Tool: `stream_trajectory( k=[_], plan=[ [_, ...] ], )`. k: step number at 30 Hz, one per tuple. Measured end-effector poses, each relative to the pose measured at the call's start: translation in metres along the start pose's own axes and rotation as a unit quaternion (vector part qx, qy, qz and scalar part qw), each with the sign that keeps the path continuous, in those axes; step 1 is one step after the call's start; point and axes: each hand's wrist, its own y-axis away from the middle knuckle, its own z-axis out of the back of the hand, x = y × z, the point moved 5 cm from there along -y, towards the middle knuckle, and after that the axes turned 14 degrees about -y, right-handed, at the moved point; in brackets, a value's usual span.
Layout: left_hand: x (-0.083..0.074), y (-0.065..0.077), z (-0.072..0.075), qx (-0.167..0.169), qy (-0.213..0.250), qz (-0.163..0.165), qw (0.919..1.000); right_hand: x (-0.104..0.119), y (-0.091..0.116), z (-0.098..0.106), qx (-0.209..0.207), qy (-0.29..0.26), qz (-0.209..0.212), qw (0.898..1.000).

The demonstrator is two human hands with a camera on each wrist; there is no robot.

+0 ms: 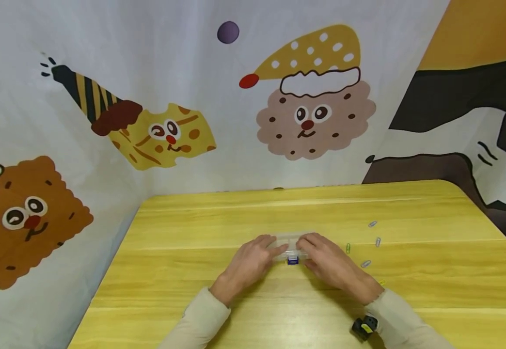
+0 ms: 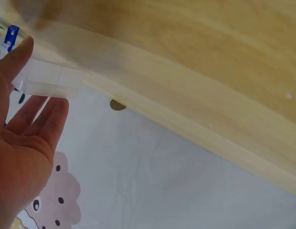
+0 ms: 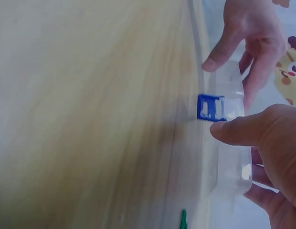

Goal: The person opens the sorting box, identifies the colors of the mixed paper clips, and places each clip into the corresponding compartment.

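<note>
A clear plastic box with a blue latch on its near side lies between both hands on the table. My left hand grips its left end, thumb at the front; in the left wrist view, the fingers reach along the far side of the box. The right hand holds the other end. In the right wrist view, that hand's thumb rests right beside the latch, with its fingers behind the box. What the box contains is hidden.
Right of the box, several paperclips are scattered on the wooden table, among them a green one, a bluish one and a yellow one partly behind the right forearm. A printed cloth hangs behind the table.
</note>
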Motion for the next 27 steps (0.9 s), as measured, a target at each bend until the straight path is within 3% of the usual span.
stream_trajectory(
  k=[8, 18, 24, 27],
  plan=[
    [-0.002, 0.001, 0.000, -0.005, -0.014, -0.010, 0.9998, -0.016, 0.011, 0.006, -0.022, 0.000, -0.075, 0.997],
    [-0.001, 0.004, 0.001, -0.006, -0.009, -0.010, 0.9999, -0.028, 0.021, 0.008, -0.014, -0.053, -0.180, 0.982],
    [0.000, 0.005, 0.000, -0.001, 0.012, -0.010, 0.9999, -0.030, 0.023, 0.007, -0.009, -0.069, -0.194, 0.979],
    [0.003, 0.005, 0.000, 0.007, 0.054, -0.005, 0.9985, -0.030, 0.024, 0.007, -0.010, -0.072, -0.193, 0.978]
  ],
)
